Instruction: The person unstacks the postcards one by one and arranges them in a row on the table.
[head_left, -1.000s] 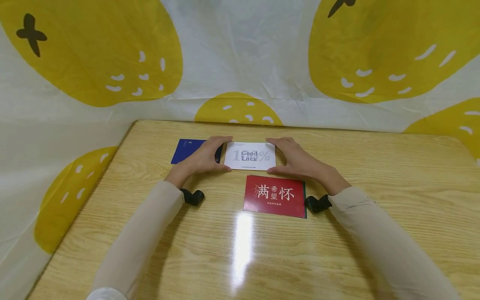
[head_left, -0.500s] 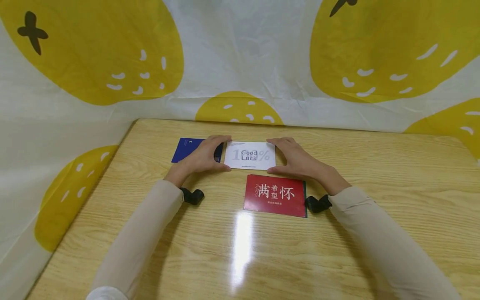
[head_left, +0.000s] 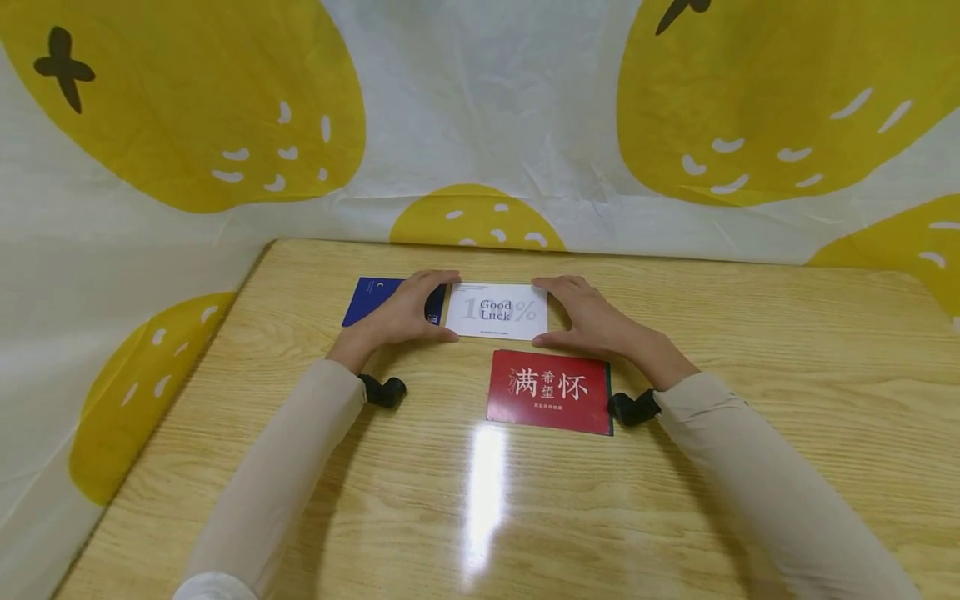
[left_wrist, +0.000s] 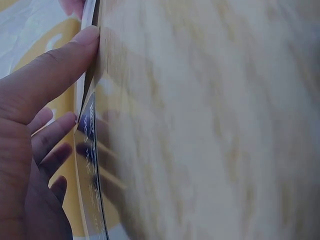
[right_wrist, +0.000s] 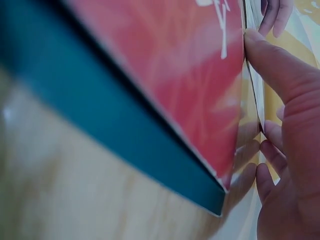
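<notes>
Near the far side of the table lies a white card (head_left: 497,311) reading "Good Luck" over a pale "100%". My left hand (head_left: 401,312) holds its left side, thumb at the near corner and fingers at the far one. My right hand (head_left: 592,317) grips the right side the same way. Whether the card is slightly raised I cannot tell. Partly under my left hand is a dark blue card (head_left: 371,298) with a small moon. A red card (head_left: 551,392) with white characters sits nearer, below my right hand; in the right wrist view a teal card (right_wrist: 125,145) shows beneath it.
The wooden table (head_left: 420,500) meets a white curtain (head_left: 487,100) with yellow fruit shapes at the back and left. A black wrist camera (head_left: 384,392) hangs at the left cuff, another (head_left: 636,408) beside the red card.
Both hands have shifted very slightly left together with the white card. The blue and red cards stay where they were.
</notes>
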